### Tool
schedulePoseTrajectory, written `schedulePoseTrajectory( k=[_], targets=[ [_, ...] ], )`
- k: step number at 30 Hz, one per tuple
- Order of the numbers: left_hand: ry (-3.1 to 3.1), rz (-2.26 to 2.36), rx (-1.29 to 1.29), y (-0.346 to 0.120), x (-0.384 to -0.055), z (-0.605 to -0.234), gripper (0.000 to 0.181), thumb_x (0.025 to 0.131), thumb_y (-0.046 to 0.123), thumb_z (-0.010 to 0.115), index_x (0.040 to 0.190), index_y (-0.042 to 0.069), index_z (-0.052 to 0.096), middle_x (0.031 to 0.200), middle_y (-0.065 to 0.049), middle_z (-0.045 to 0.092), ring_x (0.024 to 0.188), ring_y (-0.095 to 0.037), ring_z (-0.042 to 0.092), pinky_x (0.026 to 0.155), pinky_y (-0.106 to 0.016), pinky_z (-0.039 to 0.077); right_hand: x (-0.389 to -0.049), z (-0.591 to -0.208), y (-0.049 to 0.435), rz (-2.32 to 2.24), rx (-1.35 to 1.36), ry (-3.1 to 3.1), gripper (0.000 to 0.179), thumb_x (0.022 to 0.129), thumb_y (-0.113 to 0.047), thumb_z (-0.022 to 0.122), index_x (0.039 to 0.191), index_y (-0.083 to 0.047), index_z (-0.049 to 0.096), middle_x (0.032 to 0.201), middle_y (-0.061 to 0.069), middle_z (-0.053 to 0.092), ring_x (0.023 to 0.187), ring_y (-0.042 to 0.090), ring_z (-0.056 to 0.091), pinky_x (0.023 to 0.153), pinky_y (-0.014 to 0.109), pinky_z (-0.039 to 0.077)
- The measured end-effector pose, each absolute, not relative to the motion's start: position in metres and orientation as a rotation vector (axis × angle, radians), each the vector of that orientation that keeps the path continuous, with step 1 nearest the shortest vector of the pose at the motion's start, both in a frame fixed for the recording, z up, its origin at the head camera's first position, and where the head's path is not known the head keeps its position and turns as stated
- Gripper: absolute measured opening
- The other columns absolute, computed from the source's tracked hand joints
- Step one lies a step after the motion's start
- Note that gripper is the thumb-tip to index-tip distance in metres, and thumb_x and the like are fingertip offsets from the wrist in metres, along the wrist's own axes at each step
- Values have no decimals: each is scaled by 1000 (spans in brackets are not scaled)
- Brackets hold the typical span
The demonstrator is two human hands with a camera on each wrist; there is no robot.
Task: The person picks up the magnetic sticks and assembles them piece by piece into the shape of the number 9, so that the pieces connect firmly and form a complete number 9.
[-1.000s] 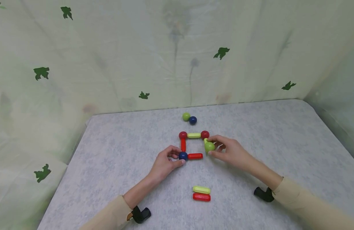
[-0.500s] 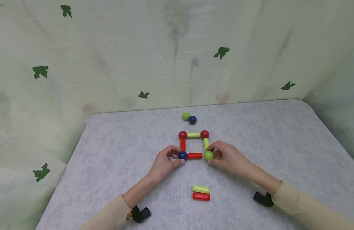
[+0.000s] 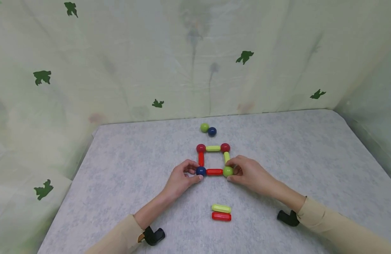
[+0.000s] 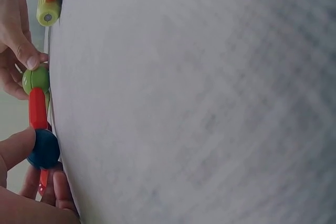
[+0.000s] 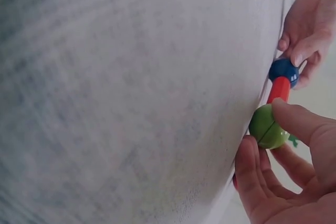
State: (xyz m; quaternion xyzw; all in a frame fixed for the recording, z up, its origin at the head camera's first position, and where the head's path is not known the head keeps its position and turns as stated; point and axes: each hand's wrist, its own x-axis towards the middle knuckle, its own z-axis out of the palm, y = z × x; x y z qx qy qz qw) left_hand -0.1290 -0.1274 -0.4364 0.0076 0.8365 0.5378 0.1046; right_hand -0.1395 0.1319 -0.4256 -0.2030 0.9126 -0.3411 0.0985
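Observation:
A square of rods and balls lies flat on the table. At its near left corner my left hand (image 3: 182,177) pinches the blue ball (image 3: 200,171) between thumb and fingers. My right hand (image 3: 251,174) pinches the green ball (image 3: 228,171) at the near right corner. A red rod (image 3: 214,172) spans these two balls and touches both, as the left wrist view also shows. Another red rod (image 3: 200,159) forms the left side. Yellow-green rods make the right side (image 3: 226,157) and the far side (image 3: 212,148). Red balls (image 3: 200,148) sit at both far corners.
Behind the square, a loose green ball (image 3: 204,127) and a dark blue ball (image 3: 212,132) lie side by side. Nearer me, a yellow-green rod (image 3: 221,208) and a red rod (image 3: 221,216) lie together. A pale curtain (image 3: 125,63) hangs behind the table.
My right hand has brought the green ball nearer and slightly left, against the end of the red rod. The right-side rod has straightened, closing the square. My left hand stays on the blue ball.

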Motion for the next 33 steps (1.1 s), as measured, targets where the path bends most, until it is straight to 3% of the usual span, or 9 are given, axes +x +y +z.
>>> schedulePoseTrajectory(
  k=[9, 19, 33],
  targets=[
    [2478, 1587, 26, -128, -130, -437, 31, 82, 10, 79, 110, 14, 65, 96, -3, 61, 92, -21, 54, 74, -32, 45, -141, -426, 132, -1017, -585, 2692, 41, 81, -18, 83, 118, -15, 65, 99, -7, 60, 82, 9, 57, 73, 27, 50],
    [2478, 1588, 36, -127, -130, -438, 31, 83, 11, 79, 110, 13, 65, 96, -3, 61, 92, -20, 54, 76, -32, 45, -154, -425, 135, -1196, -358, 2620, 28, 94, -25, 67, 116, -7, 65, 92, -1, 65, 80, 15, 60, 71, 30, 51],
    [2477, 1578, 27, -128, -130, -438, 31, 83, 12, 79, 110, 13, 65, 98, -3, 61, 93, -21, 54, 75, -31, 45, -181, -426, 125, -1193, -177, 2555, 35, 85, -27, 76, 104, 1, 67, 72, 2, 66, 62, 16, 60, 58, 30, 49]
  ],
)
